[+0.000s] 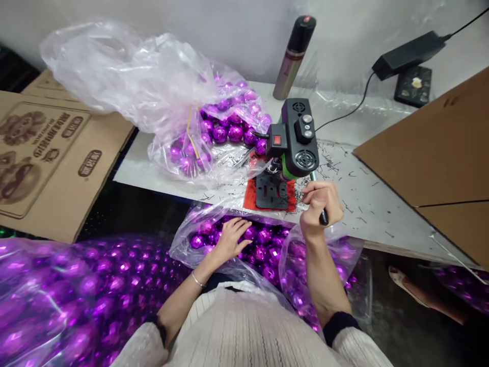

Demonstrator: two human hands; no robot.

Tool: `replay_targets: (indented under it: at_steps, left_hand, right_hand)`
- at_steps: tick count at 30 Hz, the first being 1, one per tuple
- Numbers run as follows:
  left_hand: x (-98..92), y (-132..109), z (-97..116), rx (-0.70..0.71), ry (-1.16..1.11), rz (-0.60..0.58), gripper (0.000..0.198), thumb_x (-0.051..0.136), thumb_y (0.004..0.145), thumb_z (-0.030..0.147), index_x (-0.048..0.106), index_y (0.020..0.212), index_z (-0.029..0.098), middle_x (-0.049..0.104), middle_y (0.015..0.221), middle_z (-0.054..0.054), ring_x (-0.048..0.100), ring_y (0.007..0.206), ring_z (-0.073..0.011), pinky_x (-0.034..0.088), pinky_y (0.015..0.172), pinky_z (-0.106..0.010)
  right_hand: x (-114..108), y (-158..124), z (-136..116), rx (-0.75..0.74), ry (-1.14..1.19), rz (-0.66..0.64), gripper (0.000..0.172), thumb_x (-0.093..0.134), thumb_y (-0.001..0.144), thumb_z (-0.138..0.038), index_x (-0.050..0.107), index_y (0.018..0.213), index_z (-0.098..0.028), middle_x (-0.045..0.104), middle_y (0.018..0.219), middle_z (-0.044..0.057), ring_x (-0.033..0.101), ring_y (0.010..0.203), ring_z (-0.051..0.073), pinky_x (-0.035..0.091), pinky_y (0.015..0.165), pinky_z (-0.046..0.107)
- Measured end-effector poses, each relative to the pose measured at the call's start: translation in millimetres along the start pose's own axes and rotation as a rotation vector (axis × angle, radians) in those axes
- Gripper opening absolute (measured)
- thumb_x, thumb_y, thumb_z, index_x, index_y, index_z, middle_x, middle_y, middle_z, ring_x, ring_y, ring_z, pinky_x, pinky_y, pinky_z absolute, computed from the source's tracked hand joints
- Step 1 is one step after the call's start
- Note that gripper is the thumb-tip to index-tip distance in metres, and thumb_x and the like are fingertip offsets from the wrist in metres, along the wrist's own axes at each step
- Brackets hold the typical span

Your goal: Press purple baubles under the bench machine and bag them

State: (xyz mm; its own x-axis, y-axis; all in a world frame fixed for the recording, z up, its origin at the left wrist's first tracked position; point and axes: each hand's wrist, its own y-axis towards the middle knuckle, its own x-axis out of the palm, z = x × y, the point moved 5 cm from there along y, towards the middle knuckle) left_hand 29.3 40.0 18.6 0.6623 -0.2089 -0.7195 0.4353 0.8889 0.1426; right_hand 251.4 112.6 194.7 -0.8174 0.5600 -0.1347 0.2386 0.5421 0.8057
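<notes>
Pale grey wall (237, 30) stands behind a long white table (134, 167) in the head view. On the table sits a small black machine with two round vents and a red switch (300, 137). Under it are a flat black plate with slots (272, 192) and a bright red sheet (251, 198). The person's right hand (321, 206) is squeezed tight around the machine's metal handle with a black end (324, 218). The left hand (231, 237) is over a clear plastic bag (181, 248) full of shiny purple balls (264, 235), at the front of the table. Its fingers are loose and spread out, and I can't tell if they touch the balls. More purple balls (235, 133) are in a big, clear, crinkly bag (153, 76) on the table, just beside the machine, and lots more fill a big clear bag (87, 285) at the far left. Tiny black bits (340, 165) are scattered near the machine. Behind it, a tall bottle with a black top (294, 58) leans a bit. A black power brick (410, 54) is over to the right, touching or near a flat dark box with a flower picture (413, 86). Brown cardboard boxes stand on the left (57, 168) and right (431, 163).
</notes>
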Motion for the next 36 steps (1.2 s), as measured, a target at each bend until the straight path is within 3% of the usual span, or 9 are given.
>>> replay_targets:
  at_steps: [5, 10, 13, 16, 19, 22, 27, 30, 36]
  left_hand:
    - [1.9, 14, 8, 0.017, 0.058, -0.065, 0.066, 0.07, 0.097, 0.053, 0.058, 0.152, 0.018, 0.069, 0.143, -0.021, 0.063, 0.136, -0.0361, 0.053, 0.112, -0.057]
    - [-55.4, 47, 12, 0.102, -0.099, -0.085, 0.039, 0.053, 0.108, 0.05, 0.075, 0.128, 0.025, 0.081, 0.116, -0.01, 0.078, 0.108, -0.0256, 0.062, 0.098, -0.04]
    - [-105.1, 109, -6, 0.07, -0.11, 0.108, 0.036, 0.053, 0.108, 0.047, 0.081, 0.105, 0.023, 0.081, 0.095, -0.007, 0.077, 0.088, -0.0223, 0.063, 0.089, -0.037]
    - [-144.3, 187, -35, -0.102, 0.008, 0.395, 0.036, 0.065, 0.102, 0.045, 0.074, 0.124, 0.018, 0.077, 0.119, -0.015, 0.074, 0.111, -0.0286, 0.058, 0.103, -0.045]
    - [-154.2, 253, -60, -0.356, 0.08, 0.474, 0.047, 0.067, 0.101, 0.04, 0.065, 0.137, 0.01, 0.07, 0.133, -0.024, 0.066, 0.128, -0.0376, 0.051, 0.11, -0.051]
    - [-144.0, 288, -68, -0.497, 0.134, 0.377, 0.051, 0.065, 0.101, 0.036, 0.059, 0.143, 0.007, 0.065, 0.135, -0.03, 0.065, 0.129, -0.0439, 0.05, 0.109, -0.056]
    - [-117.5, 298, -61, -0.335, 0.206, 0.167, 0.074, 0.063, 0.084, 0.0, 0.052, 0.155, 0.016, 0.044, 0.161, -0.029, 0.059, 0.14, -0.0453, 0.045, 0.117, -0.059]
    - [-114.8, 292, -61, -0.283, 0.216, 0.216, 0.077, 0.059, 0.081, -0.004, 0.052, 0.155, 0.016, 0.035, 0.167, -0.028, 0.052, 0.146, -0.047, 0.046, 0.117, -0.061]
    - [-128.4, 268, -64, -0.356, -0.067, 0.41, 0.065, 0.078, 0.082, 0.022, 0.06, 0.144, 0.015, 0.056, 0.143, -0.022, 0.068, 0.127, -0.0378, 0.056, 0.11, -0.053]
  right_hand:
    - [-1, -3, 2, -0.013, -0.018, -0.041, 0.042, 0.049, 0.106, -0.026, 0.053, 0.065, -0.022, 0.061, 0.065, -0.001, 0.063, 0.065, 0.014, 0.044, 0.06, 0.031]
    - [-2, -4, 4, -0.029, -0.02, -0.063, 0.039, 0.049, 0.105, -0.022, 0.053, 0.066, -0.023, 0.059, 0.063, -0.001, 0.064, 0.064, 0.016, 0.045, 0.058, 0.033]
    - [-1, -4, 3, -0.042, -0.022, -0.066, 0.038, 0.048, 0.104, -0.021, 0.053, 0.066, -0.024, 0.06, 0.065, 0.0, 0.063, 0.063, 0.016, 0.046, 0.057, 0.032]
    - [-1, -3, 1, -0.051, -0.023, -0.065, 0.036, 0.048, 0.104, -0.019, 0.053, 0.068, -0.023, 0.062, 0.069, 0.001, 0.063, 0.063, 0.015, 0.045, 0.056, 0.031]
    - [-1, -3, 1, -0.071, -0.021, -0.073, 0.035, 0.048, 0.102, -0.015, 0.053, 0.068, -0.023, 0.062, 0.07, 0.0, 0.063, 0.063, 0.015, 0.045, 0.055, 0.03]
    - [0, -3, 0, -0.087, -0.023, -0.083, 0.035, 0.048, 0.101, -0.013, 0.051, 0.068, -0.023, 0.061, 0.069, 0.0, 0.063, 0.063, 0.014, 0.045, 0.054, 0.03]
    - [1, -3, 0, -0.098, -0.027, -0.091, 0.034, 0.047, 0.102, -0.014, 0.051, 0.069, -0.023, 0.062, 0.069, 0.0, 0.062, 0.062, 0.014, 0.045, 0.055, 0.03]
    - [0, -4, 0, -0.096, -0.025, -0.086, 0.034, 0.047, 0.102, -0.014, 0.051, 0.07, -0.023, 0.061, 0.068, 0.0, 0.061, 0.061, 0.014, 0.045, 0.055, 0.03]
    - [1, -4, 1, -0.093, -0.01, -0.087, 0.032, 0.048, 0.101, -0.013, 0.052, 0.071, -0.023, 0.063, 0.073, 0.001, 0.062, 0.064, 0.015, 0.046, 0.057, 0.031]
